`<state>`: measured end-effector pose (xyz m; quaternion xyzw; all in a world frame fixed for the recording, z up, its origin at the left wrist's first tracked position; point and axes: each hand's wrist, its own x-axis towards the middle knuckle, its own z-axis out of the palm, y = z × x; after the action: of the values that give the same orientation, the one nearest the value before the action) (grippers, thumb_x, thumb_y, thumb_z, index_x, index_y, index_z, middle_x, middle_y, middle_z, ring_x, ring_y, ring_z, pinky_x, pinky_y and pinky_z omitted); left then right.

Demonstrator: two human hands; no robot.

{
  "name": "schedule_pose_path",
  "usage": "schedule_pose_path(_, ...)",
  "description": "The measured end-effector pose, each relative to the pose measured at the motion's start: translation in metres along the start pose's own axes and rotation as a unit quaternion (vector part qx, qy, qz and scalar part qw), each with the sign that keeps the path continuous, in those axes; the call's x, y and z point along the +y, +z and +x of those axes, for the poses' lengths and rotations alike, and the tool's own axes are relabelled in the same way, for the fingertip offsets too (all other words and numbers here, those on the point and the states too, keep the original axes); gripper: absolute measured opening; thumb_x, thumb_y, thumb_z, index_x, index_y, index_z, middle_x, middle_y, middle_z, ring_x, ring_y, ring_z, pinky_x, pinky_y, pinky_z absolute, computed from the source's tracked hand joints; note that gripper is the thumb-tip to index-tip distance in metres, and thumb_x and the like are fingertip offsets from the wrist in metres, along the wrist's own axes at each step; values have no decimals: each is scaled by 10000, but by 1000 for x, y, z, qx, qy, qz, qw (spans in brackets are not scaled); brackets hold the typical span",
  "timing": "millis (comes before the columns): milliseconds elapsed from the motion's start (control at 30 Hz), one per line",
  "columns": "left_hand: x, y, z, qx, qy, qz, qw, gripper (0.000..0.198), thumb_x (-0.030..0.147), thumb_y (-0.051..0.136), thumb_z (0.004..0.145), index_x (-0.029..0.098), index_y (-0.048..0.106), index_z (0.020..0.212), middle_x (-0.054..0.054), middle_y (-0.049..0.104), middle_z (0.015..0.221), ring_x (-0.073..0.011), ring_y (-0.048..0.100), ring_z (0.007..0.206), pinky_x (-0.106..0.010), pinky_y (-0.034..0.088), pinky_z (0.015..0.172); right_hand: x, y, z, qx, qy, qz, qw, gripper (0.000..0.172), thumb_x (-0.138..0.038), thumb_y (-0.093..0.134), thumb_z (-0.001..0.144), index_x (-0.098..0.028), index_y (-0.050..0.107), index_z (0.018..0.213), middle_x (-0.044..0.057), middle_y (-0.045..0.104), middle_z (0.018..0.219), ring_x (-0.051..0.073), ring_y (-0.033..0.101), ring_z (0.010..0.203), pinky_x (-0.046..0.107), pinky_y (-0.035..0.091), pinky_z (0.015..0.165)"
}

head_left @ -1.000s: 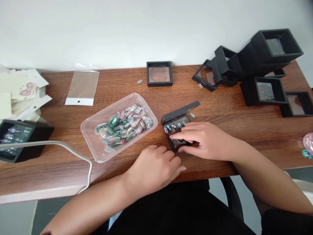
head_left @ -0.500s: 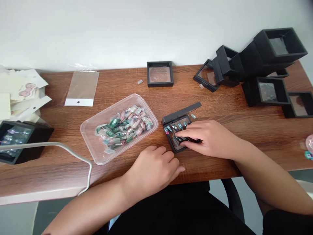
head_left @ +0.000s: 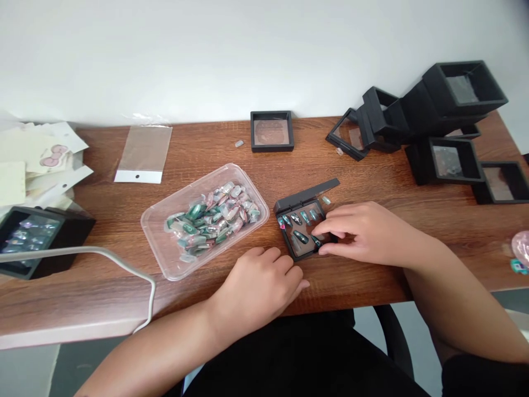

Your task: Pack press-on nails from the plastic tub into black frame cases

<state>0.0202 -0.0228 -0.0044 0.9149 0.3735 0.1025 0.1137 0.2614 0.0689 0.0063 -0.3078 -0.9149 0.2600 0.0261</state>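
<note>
A black display case (head_left: 296, 252) lies with its lid raised, holding several dark teal press-on nails (head_left: 301, 237) with silvery decoration. My right hand (head_left: 359, 234) reaches into the case from the right. Its thumb and index finger close around a dark teal nail (head_left: 316, 241) on the case's right side, and the hand covers that end. Palm down at the desk's front edge, my left hand (head_left: 264, 284) rests with fingers curled and nothing visible in it. To its upper left, a clear plastic tub (head_left: 159, 251) holds many loose, wrapped nails.
Black frames (head_left: 442, 110) are stacked at the back right; another frame (head_left: 271, 149) stands near the wall. A clear pouch (head_left: 144, 151), cards (head_left: 41, 143) and a filled case (head_left: 31, 237) are on the left. A white cable (head_left: 124, 264) crosses the left front.
My right hand has shifted right within the case, from the middle nails to one farther right, uncovering more nails. My left hand stays in place. The view has shifted slightly.
</note>
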Motion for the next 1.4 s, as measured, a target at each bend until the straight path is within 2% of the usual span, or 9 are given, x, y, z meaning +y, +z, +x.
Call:
schedule_pose_path(333,1,-2,1,-11,0,4,1000,265,363,581,978,198,554,772,14,584,714,-179,545,651,-337,309,557,0,7,3,8,1,-5,1000,158,-303,666,909,-264,750,1037,-15,754,884,152,686,765,277,472,685)
schedule_pose_path(433,0,-2,1,-8,-3,23,1000,182,360,609,965,179,624,958,1,616,789,-177,562,699,-327,339,571,1,7,4,16,-2,-9,1000,151,-288,650,919,-268,754,1026,-13,758,894,154,694,779,276,474,684)
schedule_pose_path(533,0,-1,1,-7,0,45,999,371,390,619,963,140,598,1236,-22,641,854,-180,579,746,-319,355,573,1,9,4,22,-3,-20,1000,159,-308,643,929,-266,751,1039,-6,760,895,155,696,772,273,469,669)
schedule_pose_path(600,-1,0,1,-10,1,52,999,450,432,614,962,120,589,1285,-26,640,846,-181,582,747,-323,358,569,1,11,5,31,1,-34,999,165,-318,628,941,-261,747,1041,-5,757,874,155,690,753,275,456,650)
schedule_pose_path(933,2,2,-2,4,16,55,998,419,420,649,942,114,637,1229,-4,635,780,-171,572,689,-330,375,556,-1,19,7,104,-22,-77,991,175,-337,619,955,-222,734,1020,-14,691,706,149,633,658,288,400,600)
schedule_pose_path(1133,-1,-19,-2,118,48,22,992,225,350,647,953,163,687,1072,12,690,817,-176,636,835,-318,458,678,-3,16,5,176,-69,-54,981,136,-277,638,944,-185,738,949,-5,668,677,127,586,602,277,420,595)
schedule_pose_path(1200,-10,-34,-7,169,24,25,985,149,327,705,909,189,697,964,25,710,810,-174,645,834,-311,475,715,-3,14,4,188,-82,-55,977,112,-248,651,932,-174,735,941,-7,647,656,124,565,586,277,421,592)
schedule_pose_path(1300,-28,-59,-20,211,-82,70,971,82,299,732,870,234,684,885,28,737,832,-192,659,829,-330,502,767,-3,12,4,199,-87,-64,974,96,-234,661,925,-174,733,946,-15,620,637,119,539,570,271,416,578)
schedule_pose_path(1400,-46,-78,-34,125,-294,130,939,175,365,585,954,260,711,1015,-21,757,1001,-247,696,882,-352,508,718,-2,13,4,202,-89,-66,973,88,-226,663,923,-178,731,953,-21,613,634,114,531,561,266,412,571)
